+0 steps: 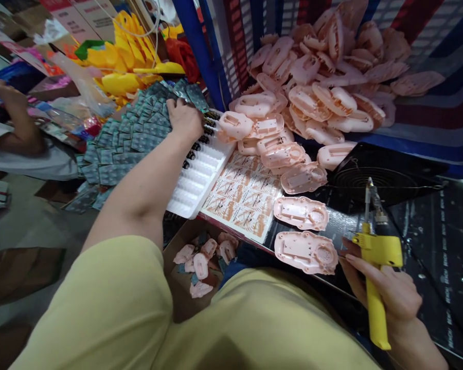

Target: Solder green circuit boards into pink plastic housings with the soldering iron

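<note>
My left hand (pixel 185 121) reaches to the far end of the pile of green circuit boards (pixel 139 133), beside the white foam tray (pixel 200 180). Its fingers curl down among the boards, and the fingertips are hidden, so what they pinch cannot be made out. Small black parts (pixel 195 146) sit in rows in the tray. In my right hand (pixel 397 293) is a yellow soldering gun (pixel 376 293), held upright with its metal tip pointing away from me. Left of it, two pink plastic shells (pixel 304 252) lie with their insides up at the table's near edge.
A heap of pink shells (pixel 304 103) spills from a striped bag (pixel 420 118). A printed sheet (pixel 243 195) lies beside the tray. Below the table edge, a cardboard box (pixel 177 298) holds more shells. Yellow parts (pixel 131 56) are piled behind; another person's arm (pixel 19 118) is at left.
</note>
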`<state>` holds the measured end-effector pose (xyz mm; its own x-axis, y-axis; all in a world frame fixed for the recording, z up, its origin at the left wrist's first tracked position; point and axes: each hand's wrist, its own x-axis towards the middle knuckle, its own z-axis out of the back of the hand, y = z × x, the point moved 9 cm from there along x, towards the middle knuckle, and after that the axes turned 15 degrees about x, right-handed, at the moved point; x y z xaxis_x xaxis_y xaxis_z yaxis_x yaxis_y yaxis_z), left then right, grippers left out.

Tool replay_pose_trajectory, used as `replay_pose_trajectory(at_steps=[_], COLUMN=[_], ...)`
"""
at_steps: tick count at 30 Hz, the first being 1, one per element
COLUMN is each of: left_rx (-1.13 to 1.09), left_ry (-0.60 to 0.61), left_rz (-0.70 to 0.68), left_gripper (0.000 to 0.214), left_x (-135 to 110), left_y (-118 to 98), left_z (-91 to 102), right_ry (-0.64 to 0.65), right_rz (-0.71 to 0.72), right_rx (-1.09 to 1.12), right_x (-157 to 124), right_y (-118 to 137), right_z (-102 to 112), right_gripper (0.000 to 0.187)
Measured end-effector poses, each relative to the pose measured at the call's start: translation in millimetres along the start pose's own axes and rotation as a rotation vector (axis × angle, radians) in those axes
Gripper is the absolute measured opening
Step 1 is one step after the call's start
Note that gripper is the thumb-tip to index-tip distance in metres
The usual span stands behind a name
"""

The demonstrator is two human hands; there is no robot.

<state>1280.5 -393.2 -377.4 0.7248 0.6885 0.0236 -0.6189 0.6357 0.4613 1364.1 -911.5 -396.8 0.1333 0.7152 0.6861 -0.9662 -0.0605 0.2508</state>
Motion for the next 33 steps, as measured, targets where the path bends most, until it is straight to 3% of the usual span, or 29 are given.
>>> replay_pose_trajectory(at_steps=[2, 4, 7, 10, 13, 17, 20, 23, 26, 30, 33], left_rx=[-0.024, -0.172, -0.468, -0.767, -1.106, -1.411, -1.273, -0.895, -0.549, -0.384, -0.412], left_ry=[-0.012, -0.042, -0.198, -0.382, -0.388, -0.052, 0.113, -0.033, -0.193, -0.210, -0.143], left_rz=[0.146, 0.219, 0.261, 0.186, 0.003, -0.259, -0.451, -0.715, -0.908, -0.967, -0.942], left_gripper=[0.088, 0.068, 0.047, 0.043, 0.051, 0.057, 0.044, 0.016, 0.015, 0.022, 0.022], left_x=[-10.8, -26.0, -50.5, -71.9, -86.0, -104.8, -130.7, -166.9, -205.2, -228.4, -229.1], left_y=[13.7, 20.8, 26.7, 17.6, -16.9, -94.8, -149.8, -195.2, -236.6, -269.3, -274.5], left_z=[13.6, 32.6, 66.3, 91.9, 100.7, 97.7, 104.0, 123.9, 128.8, 113.8, 106.1], right_ry=[0.077, 0.149, 0.200, 0.222, 0.249, 0.219, 0.167, 0.049, -0.077, -0.081, -0.045], right_rz=[0.000, 0.003, -0.003, -0.018, -0.022, -0.059, -0.058, -0.084, -0.112, -0.095, -0.206], right_rx=[0.008, 0.063, 0.204, 0.298, 0.315, 0.314, 0.308, 0.266, 0.194, 0.214, 0.260], right_x=[-6.4, -15.5, -23.5, -19.6, -12.3, -3.4, 2.4, 6.5, 8.2, -0.7, -24.0], right_y=[-1.9, -3.1, -2.2, 2.0, 8.9, 17.0, 24.0, 25.1, 24.6, 26.9, 18.5], right_z=[-8.3, -14.4, -13.4, -8.9, -12.3, -21.9, -22.5, -7.4, 17.8, 46.2, 67.2], right_gripper=[0.023, 0.015, 0.030, 0.038, 0.042, 0.044, 0.038, 0.036, 0.030, 0.021, 0.050])
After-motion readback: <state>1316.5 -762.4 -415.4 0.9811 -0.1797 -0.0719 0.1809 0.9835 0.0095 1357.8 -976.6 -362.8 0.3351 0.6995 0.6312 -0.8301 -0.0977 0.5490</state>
